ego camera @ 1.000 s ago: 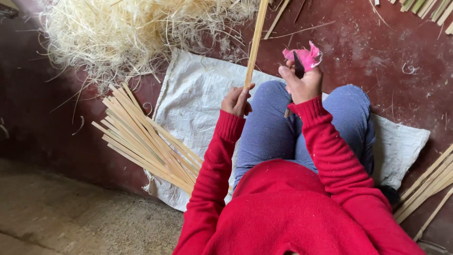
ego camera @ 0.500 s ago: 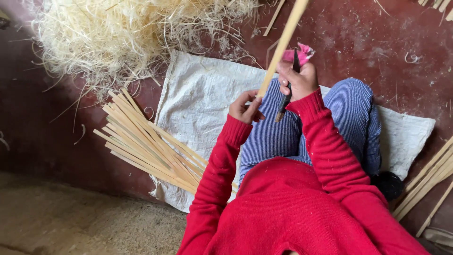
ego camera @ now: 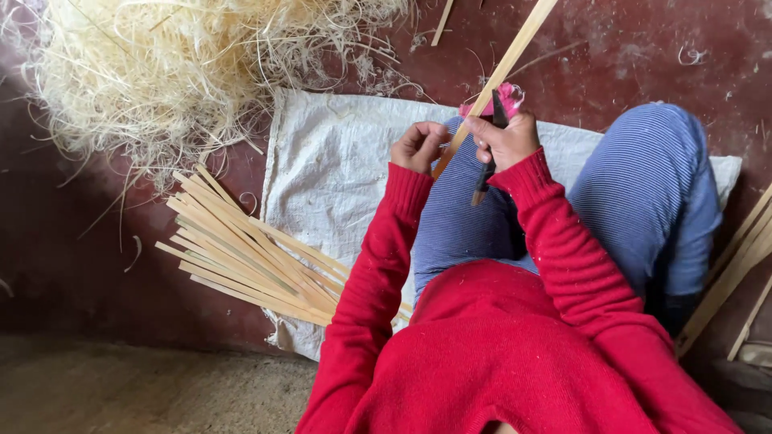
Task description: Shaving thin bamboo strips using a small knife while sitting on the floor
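1. The bamboo strip (ego camera: pixel 505 71) is long, thin and flat, pale straw-yellow, with straight edges. It sits above the person's lap, between the two hands.
2. Its long axis runs on a diagonal: the lower end is at the left hand (ego camera: pixel 418 146), and the strip rises up and to the right, leaving the picture at the top edge.
3. The left hand is curled into a closed grip on the strip's lower end, fingers folded in toward the palm.
4. The right hand (ego camera: pixel 505 138) is closed tight around a knife (ego camera: pixel 487 165) whose handle is wrapped in pink; the dark blade points down and slightly left, just beside the strip.
5. Counts: one strip in the hands, one knife, two hands in red sleeves.
6. A loose bundle of cut strips (ego camera: pixel 241 249) lies on the floor to the left, partly on the white sack cloth (ego camera: pixel 330 169); there are well over a dozen, too overlapped to count exactly.
7. One big heap of pale shavings (ego camera: pixel 177 72) fills the upper left.
8. A few more strips (ego camera: pixel 736 269) lie at the right edge of the dark red floor (ego camera: pixel 627 56).
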